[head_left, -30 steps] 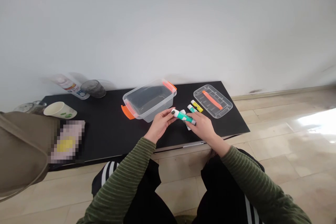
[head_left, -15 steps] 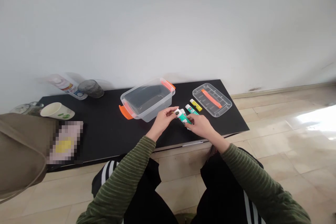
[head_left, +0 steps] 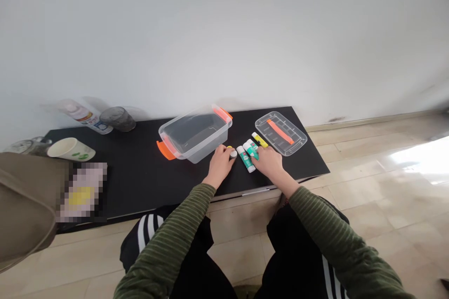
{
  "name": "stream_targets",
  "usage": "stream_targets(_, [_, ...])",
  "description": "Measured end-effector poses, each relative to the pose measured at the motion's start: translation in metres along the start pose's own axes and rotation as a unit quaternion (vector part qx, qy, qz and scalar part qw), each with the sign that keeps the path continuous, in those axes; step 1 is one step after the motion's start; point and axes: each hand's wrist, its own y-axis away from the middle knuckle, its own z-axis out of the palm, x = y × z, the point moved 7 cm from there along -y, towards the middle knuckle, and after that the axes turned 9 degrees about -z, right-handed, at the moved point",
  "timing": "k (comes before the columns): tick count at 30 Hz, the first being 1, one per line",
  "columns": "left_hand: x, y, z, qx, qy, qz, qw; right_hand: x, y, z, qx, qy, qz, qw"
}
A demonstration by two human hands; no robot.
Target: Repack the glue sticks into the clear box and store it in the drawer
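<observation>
My left hand (head_left: 220,164) is closed at the near side of the clear box, its fingers round a stick with a round white end (head_left: 233,154); a bit of yellow shows beside it and the rest is hidden. Low over the table, my right hand (head_left: 269,164) has its fingertips on a green-and-white glue stick (head_left: 251,147). Whether another stick lies tight beside that one is hard to make out. Between my hands lies a separate green glue stick (head_left: 246,159). A yellow glue stick (head_left: 259,139) rests just beyond my right hand.
Behind my left hand stands a clear plastic box (head_left: 196,154) with orange latches. Its lid (head_left: 298,147), with an orange handle, lies at the right. A paper cup (head_left: 72,149), a dark glass (head_left: 119,119) and a spray can (head_left: 82,116) are at the left, near a person's brown clothing (head_left: 28,205).
The green glue stick held up between both hands now lies on the table. My left hand has drawn away leftward; my right hand has shifted onto the sticks beside it.
</observation>
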Motion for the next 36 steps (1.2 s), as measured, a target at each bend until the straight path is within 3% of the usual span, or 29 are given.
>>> stream_targets(6, [0.001, 0.002, -0.001, -0.007, 0.025, -0.002, 1.000, -0.003, -0.002, 0.009, -0.022, -0.005, -0.015, 1.000])
stream_targets(14, [0.001, 0.004, -0.002, -0.030, 0.020, -0.019, 0.999, 0.023, -0.013, -0.010, 0.038, 0.002, 0.005, 0.999])
stream_targets(29, [-0.003, 0.005, 0.001, -0.050, 0.028, -0.037, 0.998, 0.041, -0.025, 0.010, -0.027, -0.007, 0.082, 0.996])
stream_targets(33, [-0.006, 0.001, -0.002, -0.043, 0.097, -0.046, 0.993, 0.044, -0.026, 0.012, -0.043, -0.018, 0.091, 0.995])
stream_targets(36, [-0.014, -0.005, -0.008, -0.029, 0.224, -0.092, 0.970, 0.044, -0.025, 0.010, -0.034, -0.027, 0.085, 0.995])
